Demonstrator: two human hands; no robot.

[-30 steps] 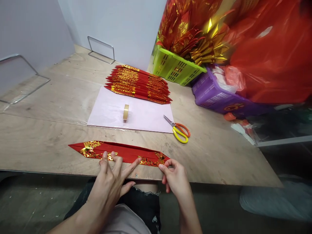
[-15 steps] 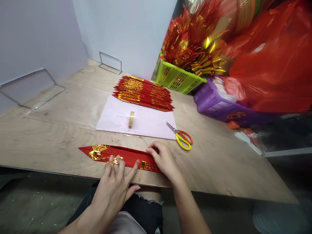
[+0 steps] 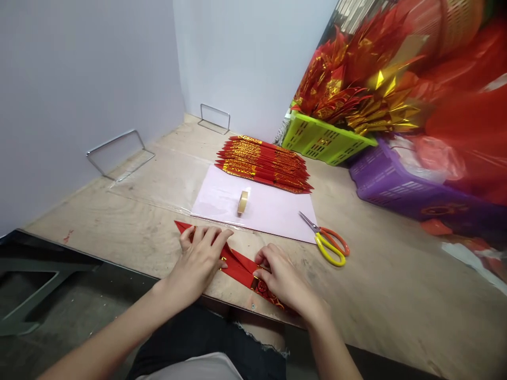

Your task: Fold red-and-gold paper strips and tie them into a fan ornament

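A long folded red paper strip with gold foil print and a pointed left end lies slantwise near the table's front edge. My left hand lies over its left part, fingers curled at the far edge and thumb on the near side, gripping it. Farther right, my right hand pinches the strip's upper layer between thumb and fingers. Between the hands the far edge stands slightly raised in a fold. The strip's right end is partly hidden under my right hand.
Beyond lies a white sheet with a tape roll, scissors at its right edge, and a stack of folded red-gold strips. Wire stands are at the wall. Green and purple baskets stand right.
My left hand has gone from lying spread on the strip to curling over its left part. The strip is now more slanted, and the camera view has swung left.
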